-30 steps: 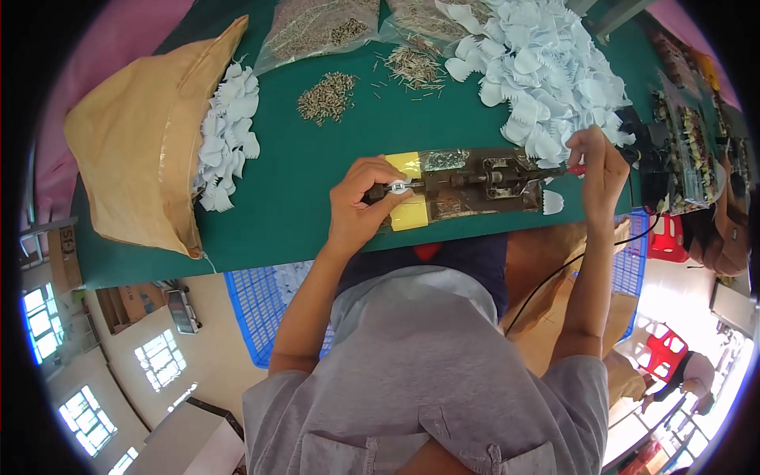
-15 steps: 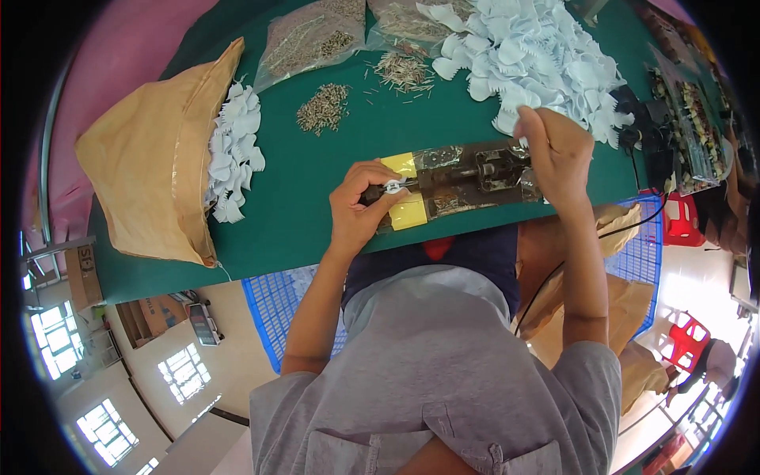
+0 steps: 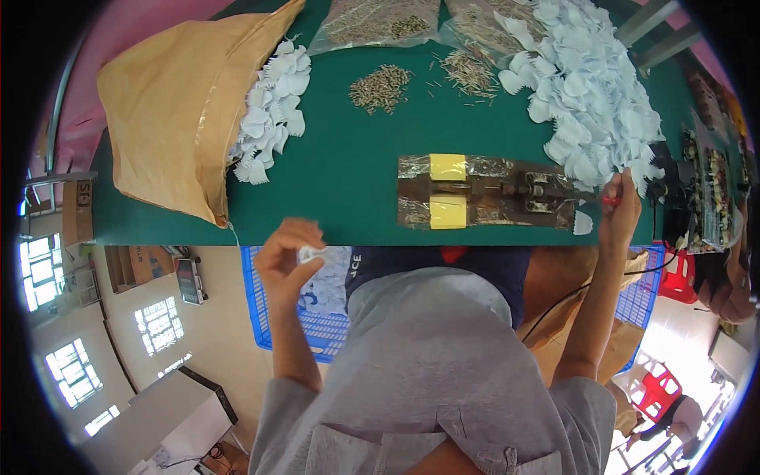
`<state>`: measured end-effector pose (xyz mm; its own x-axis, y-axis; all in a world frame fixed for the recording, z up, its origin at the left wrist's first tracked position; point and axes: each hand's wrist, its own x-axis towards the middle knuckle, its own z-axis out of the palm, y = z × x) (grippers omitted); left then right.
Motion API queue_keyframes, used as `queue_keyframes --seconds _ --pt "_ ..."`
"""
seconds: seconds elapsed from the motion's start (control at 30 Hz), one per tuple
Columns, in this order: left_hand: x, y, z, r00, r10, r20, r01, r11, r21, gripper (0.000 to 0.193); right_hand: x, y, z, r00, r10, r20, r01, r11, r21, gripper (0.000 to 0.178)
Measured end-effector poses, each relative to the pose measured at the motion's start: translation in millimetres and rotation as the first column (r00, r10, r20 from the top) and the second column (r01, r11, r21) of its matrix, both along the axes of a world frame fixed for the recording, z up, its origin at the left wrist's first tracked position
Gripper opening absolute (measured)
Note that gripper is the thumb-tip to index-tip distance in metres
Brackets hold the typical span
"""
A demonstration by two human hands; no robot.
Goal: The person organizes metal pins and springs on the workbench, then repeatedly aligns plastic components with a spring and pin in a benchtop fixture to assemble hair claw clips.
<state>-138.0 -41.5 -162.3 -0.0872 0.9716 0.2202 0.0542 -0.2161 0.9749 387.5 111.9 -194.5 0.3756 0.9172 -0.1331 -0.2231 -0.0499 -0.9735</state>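
My left hand (image 3: 290,255) is beyond the table's front edge, above a blue basket. Its thumb and fingers pinch a small white plastic clip (image 3: 309,254), mostly covered by the fingers. On the green table lies a dark press jig (image 3: 499,190) with a metal toggle clamp, wrapped in clear tape and bearing two yellow patches. Its lever ends in a red handle (image 3: 609,201), which my right hand (image 3: 621,212) grips. One loose white toothed piece (image 3: 583,223) lies beside the lever, close to my right hand.
A large heap of white toothed pieces (image 3: 594,95) covers the right back. Small metal springs (image 3: 381,88) and thin pins (image 3: 469,76) lie in piles before clear bags (image 3: 380,22). A brown sack (image 3: 170,111) spills white pieces at left. The blue basket (image 3: 321,326) holds white clips.
My left hand has left the jig, moving left and toward me with the white clip. My right hand and the lever have swung down to the right. The view has shifted.
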Motion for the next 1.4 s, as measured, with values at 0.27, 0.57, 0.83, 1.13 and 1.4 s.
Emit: queue_keyframes --seconds 0.27,0.57,0.83,1.13,1.4 --pt "-16 10 5 0.636 0.474 -0.61 -0.489 0.858 0.157 0.037 -23 3 17 0.42 -0.266 0.867 -0.012 0.954 0.299 0.016" --pt "-29 135 -17 0.483 0.401 -0.779 -0.333 0.906 0.261 0.039 -132 8 64 0.478 0.102 0.872 -0.498 0.849 0.174 0.008" --pt "-45 186 -25 0.26 0.284 -0.923 -0.128 0.957 0.259 0.028 -149 2 56 0.471 0.223 0.854 -0.588 0.801 0.115 0.007" --pt "-17 140 33 0.773 0.176 -0.61 -0.26 0.964 -0.051 0.011 -139 52 62 0.389 0.189 0.902 -0.51 0.859 0.04 0.011" --pt "98 58 14 0.909 -0.227 0.35 0.37 0.825 -0.426 0.014 -133 167 21 -0.107 0.079 0.991 -0.717 0.685 -0.132 0.037"
